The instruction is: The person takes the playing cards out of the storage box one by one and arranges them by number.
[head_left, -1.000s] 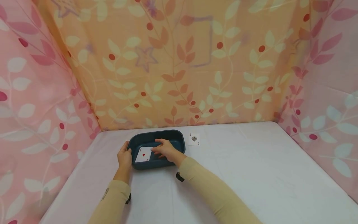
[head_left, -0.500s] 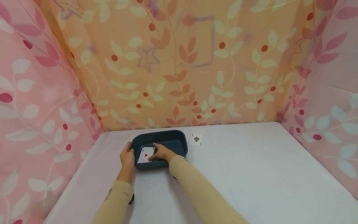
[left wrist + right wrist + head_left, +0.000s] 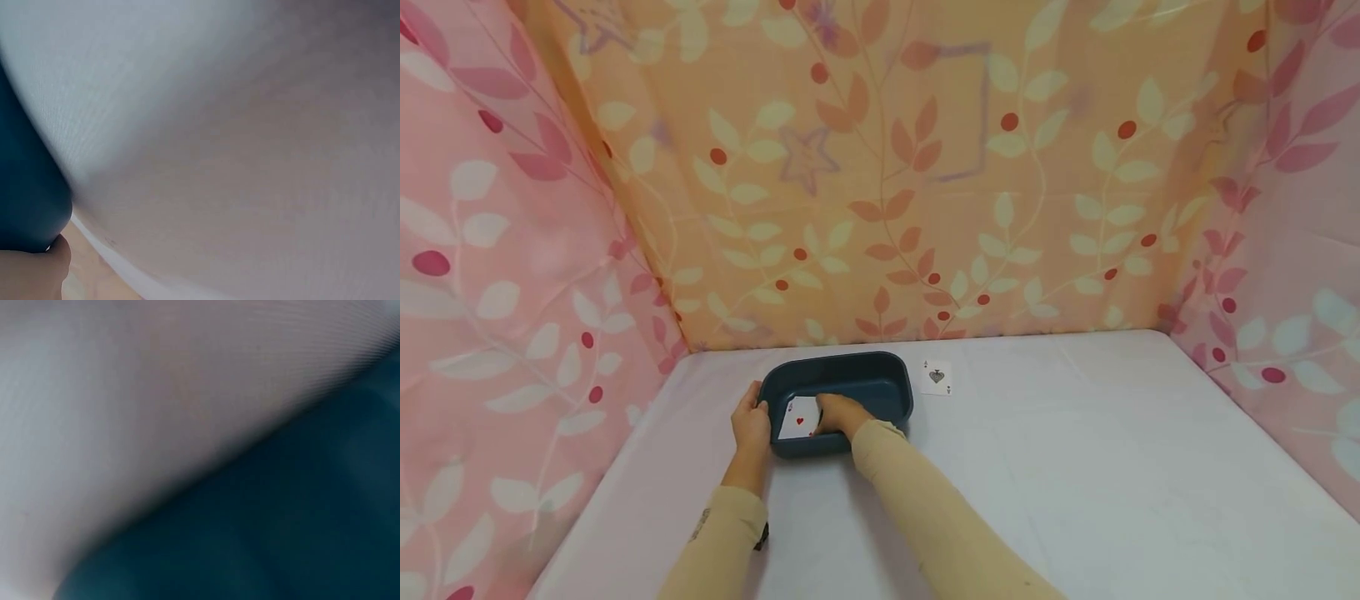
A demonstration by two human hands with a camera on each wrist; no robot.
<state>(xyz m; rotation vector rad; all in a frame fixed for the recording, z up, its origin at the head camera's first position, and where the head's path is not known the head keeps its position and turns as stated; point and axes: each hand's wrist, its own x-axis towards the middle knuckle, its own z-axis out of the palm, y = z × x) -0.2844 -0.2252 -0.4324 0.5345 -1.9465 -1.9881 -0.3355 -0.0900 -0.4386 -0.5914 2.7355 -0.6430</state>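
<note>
At the left end of the blue tray [image 3: 838,369], the left hand [image 3: 751,425] grips the rim. In the tray's left part is the ace of hearts [image 3: 797,419]; at its right edge, inside the tray, is the right hand [image 3: 842,413], whether pinching it I cannot tell. Just beside the tray's right end, the ace of spades [image 3: 936,377] lies on the tabletop [image 3: 1075,458].

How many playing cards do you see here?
2. The heart card is in the blue tray, at the right hand; the spade card lies on the table, right of the tray. More could be hidden.
</note>
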